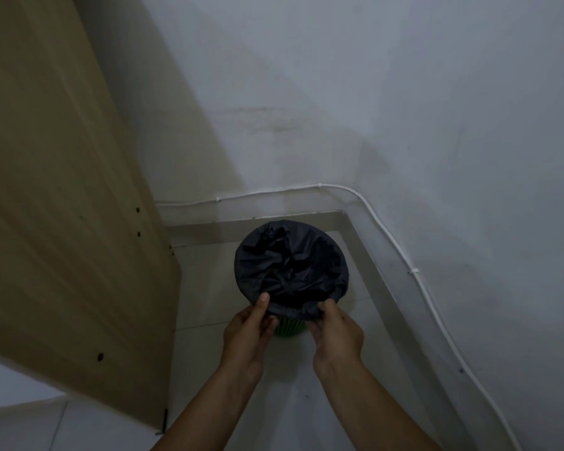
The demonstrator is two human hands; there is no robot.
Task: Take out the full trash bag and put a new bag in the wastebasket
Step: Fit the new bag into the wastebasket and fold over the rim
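Just the one head cam on my feed, wide-angle, looking steeply down from above into a room corner. The wastebasket [289, 330] sits near the middle, close below; white walls [404, 92] fill the far and right side, a wooden panel [56, 190] the left.

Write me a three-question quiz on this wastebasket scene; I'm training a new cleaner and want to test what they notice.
1. True or false: the black bag is stretched over the rim of the green wastebasket.
2. Which hands hold the bag's near edge? A) left only B) right only C) both
3. What runs along the wall above the skirting?

Key:
1. True.
2. C: the left hand and the right hand each grip the edge.
3. A white cable, clipped to the wall.
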